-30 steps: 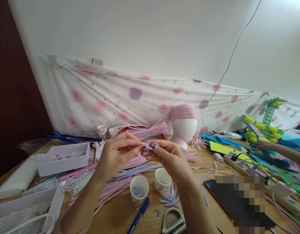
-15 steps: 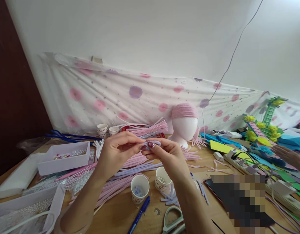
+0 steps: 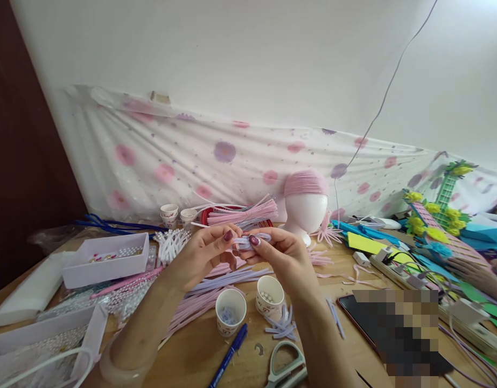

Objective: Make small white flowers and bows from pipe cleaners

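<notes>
Over the table's middle, a lavender pipe cleaner (image 3: 245,244) is bent into small loops. My left hand (image 3: 205,253) pinches its left end between thumb and fingers. My right hand (image 3: 281,256) grips the other side, the thumb pressed on top; the fingers behind are partly hidden. Below stand a paper cup with lavender bits (image 3: 231,303) and a paper cup with white beads (image 3: 270,285). Short lavender pipe cleaner pieces (image 3: 283,324) lie beside the second cup. Long pink pipe cleaners (image 3: 191,312) are spread under my left forearm.
A blue pen (image 3: 229,355), scissors (image 3: 286,362) and a phone (image 3: 365,323) lie in front. White trays (image 3: 105,272) of beads are at left. A foam head (image 3: 307,207) stands behind. On the right, another person's hand (image 3: 472,275) is near a power strip (image 3: 418,291) and yellow-flowered craft (image 3: 434,215).
My left hand has lowered slightly and turned, its thumb now showing on the near side. More of the looped pipe cleaner shows. The other person's hand has shifted left and down.
</notes>
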A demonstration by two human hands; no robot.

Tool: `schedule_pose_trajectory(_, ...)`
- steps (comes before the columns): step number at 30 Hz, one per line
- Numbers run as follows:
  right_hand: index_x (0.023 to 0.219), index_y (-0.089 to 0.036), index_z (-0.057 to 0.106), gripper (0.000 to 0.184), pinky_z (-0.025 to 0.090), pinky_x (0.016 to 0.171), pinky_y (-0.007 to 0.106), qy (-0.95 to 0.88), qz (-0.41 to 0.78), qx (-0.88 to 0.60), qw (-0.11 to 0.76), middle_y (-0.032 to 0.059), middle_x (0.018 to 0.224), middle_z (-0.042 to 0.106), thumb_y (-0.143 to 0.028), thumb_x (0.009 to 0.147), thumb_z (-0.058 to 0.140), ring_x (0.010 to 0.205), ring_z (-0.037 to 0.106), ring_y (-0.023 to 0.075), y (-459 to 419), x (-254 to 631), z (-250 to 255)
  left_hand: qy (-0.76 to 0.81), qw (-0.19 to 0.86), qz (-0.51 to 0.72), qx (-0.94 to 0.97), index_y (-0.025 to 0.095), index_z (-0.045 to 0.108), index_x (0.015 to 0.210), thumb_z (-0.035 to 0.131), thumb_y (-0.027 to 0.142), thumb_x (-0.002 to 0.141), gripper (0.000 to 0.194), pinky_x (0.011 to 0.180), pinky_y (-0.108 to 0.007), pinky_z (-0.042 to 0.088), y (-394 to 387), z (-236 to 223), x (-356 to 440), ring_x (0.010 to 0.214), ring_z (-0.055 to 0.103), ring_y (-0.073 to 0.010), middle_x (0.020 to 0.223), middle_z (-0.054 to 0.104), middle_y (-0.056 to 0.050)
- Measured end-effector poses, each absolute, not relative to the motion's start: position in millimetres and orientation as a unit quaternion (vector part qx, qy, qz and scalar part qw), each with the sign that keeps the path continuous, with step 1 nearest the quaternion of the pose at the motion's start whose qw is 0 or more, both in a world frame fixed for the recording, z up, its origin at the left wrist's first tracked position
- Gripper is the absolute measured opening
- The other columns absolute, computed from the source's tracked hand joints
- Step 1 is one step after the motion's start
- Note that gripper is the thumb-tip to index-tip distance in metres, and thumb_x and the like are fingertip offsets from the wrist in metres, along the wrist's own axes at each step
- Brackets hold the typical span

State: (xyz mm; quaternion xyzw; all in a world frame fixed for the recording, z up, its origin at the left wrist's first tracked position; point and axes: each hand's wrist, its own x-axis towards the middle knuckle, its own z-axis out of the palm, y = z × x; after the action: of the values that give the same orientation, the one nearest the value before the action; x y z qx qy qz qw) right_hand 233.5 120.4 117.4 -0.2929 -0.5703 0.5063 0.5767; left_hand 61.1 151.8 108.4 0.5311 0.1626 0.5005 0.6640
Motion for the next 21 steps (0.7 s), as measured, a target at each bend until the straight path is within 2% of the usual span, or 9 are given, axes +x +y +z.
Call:
schedule_pose_trajectory(6, 0.083, -0.021, 0.082, 0.024, 0.067, 0.064, 0.031, -0.572, 0.499, -0.284, 0.586, 0.0028, 0.068, 0.079, -0.041, 0.073, 0.091, 0.057, 0.076, 0.0187, 119, 235, 118, 0.203, 0.681, 0.494, 0.5, 0.014, 0.076, 0.07, 0.097, 0.045, 0.058, 0.039, 0.06, -0.024, 0.054, 152, 107, 63, 0.063, 0.056, -0.0114, 0.073, 0.061, -0.003)
schedule_pose_trajectory(10, 0.084, -0.021, 0.083, 0.024, 0.068, 0.067, 0.03, -0.578, 0.507, -0.289, 0.57, 0.0039, 0.072, 0.081, -0.041, 0.073, 0.09, 0.061, 0.077, 0.018, 118, 235, 118, 0.206, 0.651, 0.53, 0.502, 0.015, 0.071, 0.06, 0.094, 0.037, 0.062, 0.032, 0.06, -0.02, 0.052, 151, 106, 64, 0.064, 0.055, -0.0092, 0.075, 0.059, 0.0)
schedule_pose_trajectory(12, 0.084, -0.02, 0.083, 0.026, 0.067, 0.069, 0.029, -0.573, 0.511, -0.306, 0.563, 0.0049, 0.074, 0.082, -0.041, 0.072, 0.09, 0.064, 0.078, 0.0183, 119, 235, 119, 0.214, 0.605, 0.565, 0.519, 0.016, 0.071, 0.062, 0.09, 0.029, 0.068, 0.024, 0.062, -0.018, 0.052, 151, 106, 62, 0.067, 0.057, -0.0091, 0.078, 0.061, 0.002)
schedule_pose_trajectory(15, 0.083, -0.02, 0.084, 0.025, 0.067, 0.068, 0.025, -0.563, 0.516, -0.319, 0.561, 0.0042, 0.074, 0.082, -0.041, 0.07, 0.092, 0.066, 0.078, 0.0172, 120, 236, 119, 0.23, 0.483, 0.584, 0.611, 0.022, 0.078, 0.081, 0.084, 0.022, 0.076, 0.008, 0.069, -0.019, 0.054, 150, 107, 57, 0.078, 0.064, -0.0123, 0.084, 0.069, 0.001)
schedule_pose_trajectory(18, 0.083, -0.022, 0.085, 0.025, 0.067, 0.067, 0.023, -0.553, 0.529, -0.305, 0.567, 0.0022, 0.072, 0.082, -0.041, 0.069, 0.093, 0.062, 0.077, 0.0145, 122, 236, 120, 0.215, 0.369, 0.578, 0.695, 0.025, 0.082, 0.087, 0.08, 0.017, 0.08, 0.011, 0.072, -0.02, 0.056, 148, 107, 53, 0.085, 0.068, -0.0142, 0.088, 0.074, -0.001)
schedule_pose_trajectory(21, 0.086, -0.024, 0.085, 0.02, 0.066, 0.068, 0.02, -0.552, 0.534, -0.29, 0.571, 0.0017, 0.075, 0.082, -0.037, 0.072, 0.092, 0.063, 0.077, 0.013, 121, 236, 119, 0.204, 0.327, 0.6, 0.701, 0.026, 0.082, 0.083, 0.077, 0.012, 0.08, 0.015, 0.071, -0.019, 0.056, 147, 108, 53, 0.081, 0.069, -0.0128, 0.085, 0.075, 0.0)
